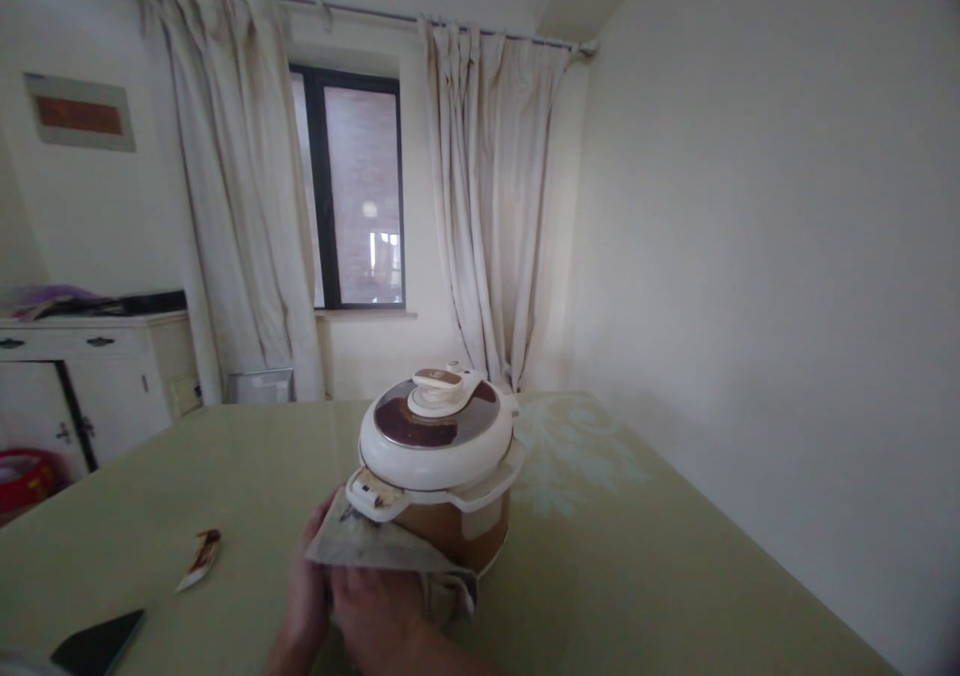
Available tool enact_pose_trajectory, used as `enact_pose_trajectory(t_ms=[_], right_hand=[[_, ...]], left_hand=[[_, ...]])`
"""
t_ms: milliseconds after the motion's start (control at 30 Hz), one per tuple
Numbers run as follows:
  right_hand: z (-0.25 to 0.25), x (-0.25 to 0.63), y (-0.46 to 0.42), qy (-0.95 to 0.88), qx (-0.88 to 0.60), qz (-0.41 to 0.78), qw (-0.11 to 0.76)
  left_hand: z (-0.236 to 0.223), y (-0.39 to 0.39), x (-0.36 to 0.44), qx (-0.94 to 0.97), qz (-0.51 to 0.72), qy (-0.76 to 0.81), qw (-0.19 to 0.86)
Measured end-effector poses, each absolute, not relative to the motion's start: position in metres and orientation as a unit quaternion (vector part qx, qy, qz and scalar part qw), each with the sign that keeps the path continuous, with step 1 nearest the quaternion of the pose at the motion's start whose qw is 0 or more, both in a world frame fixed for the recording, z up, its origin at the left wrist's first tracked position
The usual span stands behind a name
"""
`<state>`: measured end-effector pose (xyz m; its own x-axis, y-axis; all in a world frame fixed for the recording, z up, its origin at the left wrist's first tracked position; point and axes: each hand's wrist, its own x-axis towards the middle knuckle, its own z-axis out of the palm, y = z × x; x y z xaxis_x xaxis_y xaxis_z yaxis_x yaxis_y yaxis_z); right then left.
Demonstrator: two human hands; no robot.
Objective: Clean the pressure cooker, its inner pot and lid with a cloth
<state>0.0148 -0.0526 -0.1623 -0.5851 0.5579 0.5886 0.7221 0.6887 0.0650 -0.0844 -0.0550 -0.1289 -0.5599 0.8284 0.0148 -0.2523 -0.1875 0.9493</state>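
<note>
A white and brown electric pressure cooker (442, 466) stands on the green table with its lid on. Dark brown stains show on the lid's top and on the white side handle. A grey cloth (375, 546) lies against the cooker's near left side, below that handle. My right hand (379, 601) is closed on the cloth and presses it toward the cooker; its fingertips are partly covered. My left hand (311, 566) grips the cloth's left edge beside the cooker, most of its fingers hidden behind the fabric.
On the table's left lie a stained white scrap (201, 560) and a dark flat object (101, 644). A white cabinet (112, 356) and a red basin (30, 481) stand beyond the left edge. The wall (765, 256) borders the table's right side; curtains (487, 186) hang behind.
</note>
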Motion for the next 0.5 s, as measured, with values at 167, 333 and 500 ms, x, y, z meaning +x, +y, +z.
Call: enact_pose_trajectory(t_ms=[167,333,500], right_hand=[[-0.161,0.03,-0.062,-0.902,-0.3,-0.177,0.256],[-0.147,0.047,-0.066,-0.917,-0.243,-0.147,0.279],[-0.133,0.006,-0.046,-0.917,-0.226,0.05,0.325]], left_hand=[[-0.1,-0.089,-0.073,0.385,0.748,0.521,0.145],[-0.061,-0.105,-0.045,0.459,0.661,0.566,0.178],[-0.027,-0.089,-0.044,0.482,0.562,0.649,0.173]])
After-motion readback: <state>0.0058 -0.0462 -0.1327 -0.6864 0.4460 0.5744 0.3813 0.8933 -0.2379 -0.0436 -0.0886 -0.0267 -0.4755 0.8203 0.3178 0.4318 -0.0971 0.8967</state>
